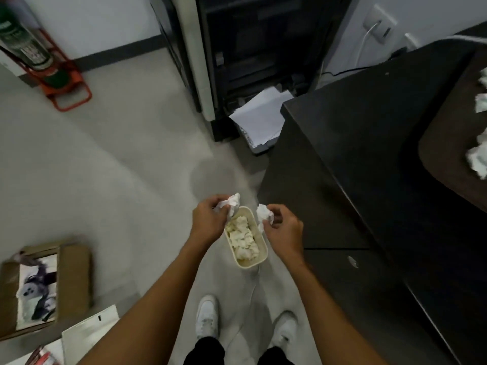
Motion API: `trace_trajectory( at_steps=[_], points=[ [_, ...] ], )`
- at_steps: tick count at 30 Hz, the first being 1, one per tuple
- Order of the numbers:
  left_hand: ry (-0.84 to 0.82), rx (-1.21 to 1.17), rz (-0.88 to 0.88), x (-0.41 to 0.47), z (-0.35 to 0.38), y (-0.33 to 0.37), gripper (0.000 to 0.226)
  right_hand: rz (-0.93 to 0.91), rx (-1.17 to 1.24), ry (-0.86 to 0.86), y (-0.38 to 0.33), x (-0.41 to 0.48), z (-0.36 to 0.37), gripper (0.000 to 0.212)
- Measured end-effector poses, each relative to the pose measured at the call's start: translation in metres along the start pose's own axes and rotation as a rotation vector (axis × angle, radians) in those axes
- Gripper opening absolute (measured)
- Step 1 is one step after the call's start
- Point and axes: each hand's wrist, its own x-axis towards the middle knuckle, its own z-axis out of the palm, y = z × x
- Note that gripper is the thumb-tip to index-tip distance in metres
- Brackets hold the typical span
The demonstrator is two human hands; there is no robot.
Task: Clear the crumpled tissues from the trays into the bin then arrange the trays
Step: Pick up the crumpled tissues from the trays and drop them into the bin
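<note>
**Head view: one crumpled tissue in each hand, above the bin**

Head view, items listed outward from the hands:

- Left hand (pixel 208 219): fingers curled round a crumpled tissue (pixel 232 204). The white wad sticks out past the fingertips, at the far left corner of the bin as seen from above.
- Right hand (pixel 284 229): thumb and fingers pinch a second crumpled tissue (pixel 264 214), level with the bin's far right corner.
- Bin (pixel 246 265): cream, oblong with rounded corners, standing on the floor (pixel 105 167). It shows between the two hands, which are held apart on either side of its opening.
- Binned tissues (pixel 243 239): a white heap filling the bin nearly to the rim.
- Table (pixel 369 154): dark top, right of the right hand, with its near edge running alongside the right forearm.
- Tray (pixel 445 159): dark brown with a rounded corner, on the table well to the right of and beyond the right hand. It is cut off by the frame edge.
- Loose tissues (pixel 477 159): several white wads lying on the tray.
- Printer (pixel 250 48): dark cabinet well beyond both hands, with paper sheets (pixel 261 117) at its foot.
- Fire extinguisher (pixel 21 35): on a red stand, far beyond and left of the left hand.
- Cardboard box (pixel 73 280): on the floor, left of the left forearm.
- White shoes (pixel 208 317): below the forearms, nearer than the bin.
</note>
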Motion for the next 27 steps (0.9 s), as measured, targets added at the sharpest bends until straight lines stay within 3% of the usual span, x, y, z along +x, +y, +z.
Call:
trace_trajectory(
  at_steps=[9,15,24,27],
  points=[
    [-0.024,0.034,-0.044,0.046,0.039,-0.103,0.022,0.036,-0.138,-0.006,0.099,0.047,0.085,0.033],
    [-0.048,0.077,-0.111,0.059,0.056,-0.156,0.019,0.175,-0.328,-0.330,0.159,0.051,0.118,0.061],
    [-0.091,0.132,-0.090,0.073,0.097,-0.169,0.020,0.351,-0.255,-0.252,0.194,0.051,0.098,0.047],
    [-0.261,0.270,-0.080,0.078,0.119,-0.175,0.035,0.341,-0.217,-0.225,0.197,0.052,0.092,0.043]
  ],
)
